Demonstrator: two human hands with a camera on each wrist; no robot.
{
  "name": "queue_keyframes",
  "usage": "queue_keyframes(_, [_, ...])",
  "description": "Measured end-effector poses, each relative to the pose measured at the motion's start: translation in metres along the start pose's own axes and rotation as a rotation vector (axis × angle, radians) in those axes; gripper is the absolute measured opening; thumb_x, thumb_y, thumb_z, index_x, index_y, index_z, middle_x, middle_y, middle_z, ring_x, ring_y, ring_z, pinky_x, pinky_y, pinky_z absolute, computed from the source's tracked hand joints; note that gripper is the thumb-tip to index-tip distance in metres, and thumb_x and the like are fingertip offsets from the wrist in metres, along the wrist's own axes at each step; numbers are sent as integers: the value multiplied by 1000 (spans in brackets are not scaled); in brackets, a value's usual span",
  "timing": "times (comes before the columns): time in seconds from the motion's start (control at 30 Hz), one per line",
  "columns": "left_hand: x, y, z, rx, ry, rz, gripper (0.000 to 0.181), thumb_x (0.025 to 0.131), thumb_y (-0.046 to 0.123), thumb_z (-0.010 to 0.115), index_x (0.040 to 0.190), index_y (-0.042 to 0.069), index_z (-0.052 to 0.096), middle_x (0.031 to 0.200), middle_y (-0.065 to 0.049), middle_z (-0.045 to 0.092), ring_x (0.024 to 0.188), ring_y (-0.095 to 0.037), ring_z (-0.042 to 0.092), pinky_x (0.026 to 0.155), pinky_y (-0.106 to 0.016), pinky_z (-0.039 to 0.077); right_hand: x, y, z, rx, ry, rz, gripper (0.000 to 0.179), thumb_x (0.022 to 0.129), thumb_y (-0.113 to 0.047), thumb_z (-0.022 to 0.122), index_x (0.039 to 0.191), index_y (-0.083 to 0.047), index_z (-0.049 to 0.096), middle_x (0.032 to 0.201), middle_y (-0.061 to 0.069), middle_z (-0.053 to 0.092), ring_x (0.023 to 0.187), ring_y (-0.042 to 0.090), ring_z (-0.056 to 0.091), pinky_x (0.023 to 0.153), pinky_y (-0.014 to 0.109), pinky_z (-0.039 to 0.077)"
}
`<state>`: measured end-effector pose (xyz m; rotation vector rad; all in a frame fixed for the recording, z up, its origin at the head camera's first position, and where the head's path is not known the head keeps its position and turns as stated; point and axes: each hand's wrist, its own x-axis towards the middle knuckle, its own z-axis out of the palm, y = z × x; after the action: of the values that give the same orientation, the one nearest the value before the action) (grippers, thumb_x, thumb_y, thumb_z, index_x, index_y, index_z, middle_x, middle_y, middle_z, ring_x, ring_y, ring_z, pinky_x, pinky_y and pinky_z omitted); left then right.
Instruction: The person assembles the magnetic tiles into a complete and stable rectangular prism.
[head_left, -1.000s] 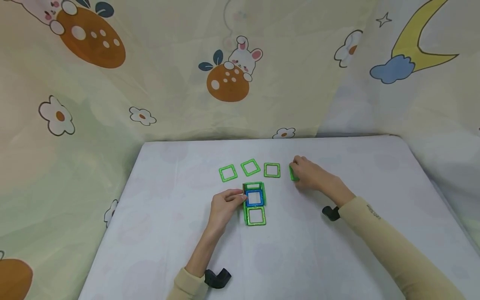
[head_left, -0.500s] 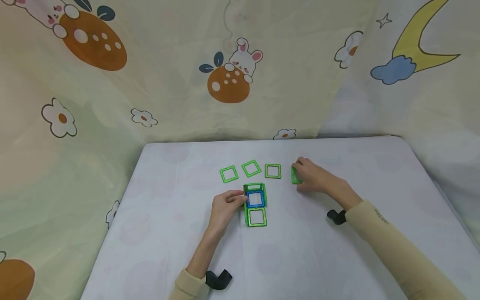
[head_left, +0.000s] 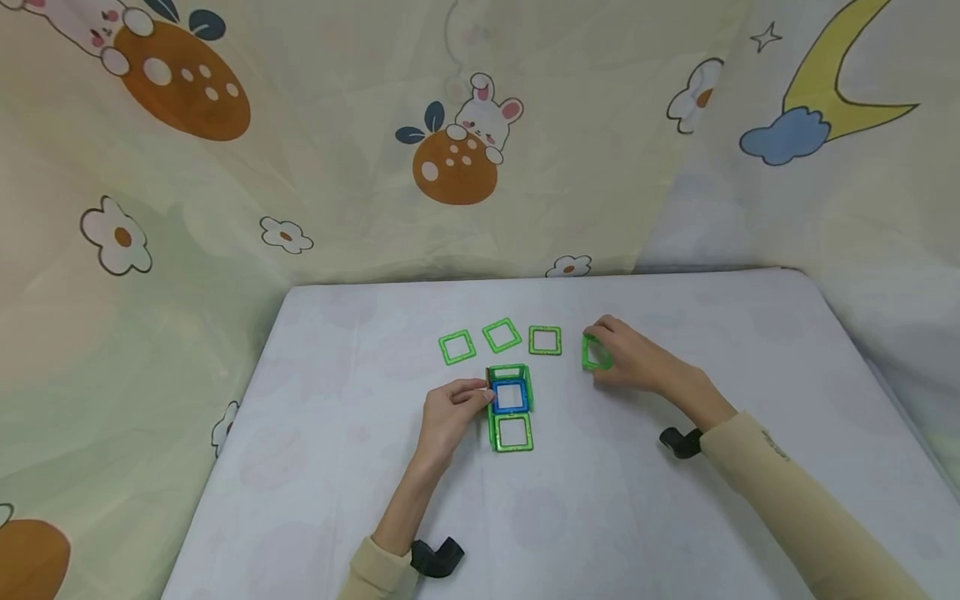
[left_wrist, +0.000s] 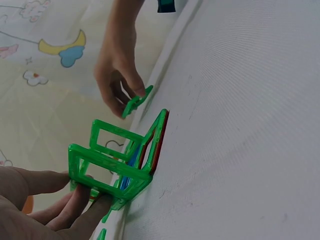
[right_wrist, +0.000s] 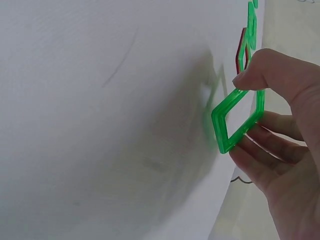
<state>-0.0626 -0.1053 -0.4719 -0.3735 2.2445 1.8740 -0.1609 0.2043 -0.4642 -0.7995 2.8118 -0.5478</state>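
Note:
In the head view, my left hand point(head_left: 442, 425) pinches the left side of a box-like build of green magnetic tiles point(head_left: 513, 450) with a blue tile point(head_left: 511, 410) in its middle. The left wrist view has thumb and fingers gripping one green frame point(left_wrist: 107, 162) of that build; a dark red edge point(left_wrist: 159, 145) shows on its far side. Off to the right, my right hand point(head_left: 637, 358) holds a single green square magnetic tile point(right_wrist: 219, 131) by its edges, thumb on one side and fingers on the other, tilted close over the table.
A row of loose green square tiles lies behind the build: a left one point(head_left: 461, 359), a middle one point(head_left: 506, 347) and a right one point(head_left: 545, 353). The white table point(head_left: 300, 467) ends at a patterned cloth backdrop point(head_left: 337, 167).
My right hand has shifted slightly right and toward me, turning the green tile so more of its frame shows. The left hand and the build stay where they were.

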Motion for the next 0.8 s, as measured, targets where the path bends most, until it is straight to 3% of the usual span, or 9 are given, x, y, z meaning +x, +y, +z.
queue_keyframes(0.4, [1,1,-1,2,-5,1,30,94,24,75,117,5,75,99,-7,80,98,-13,73,94,-32,58,-10,-7,8,131,67,-5,66,77,-11,83,136,3,57,129,18,58,114,32,59,96,50,56])
queue_keyframes(0.8, [1,0,-1,0,-1,-1,30,93,24,75,117,5,75,99,-8,80,96,-12,72,93,-32,58,-18,-18,22,234,145,-81,62,77,-8,83,132,4,58,124,15,62,115,33,65,100,48,56])
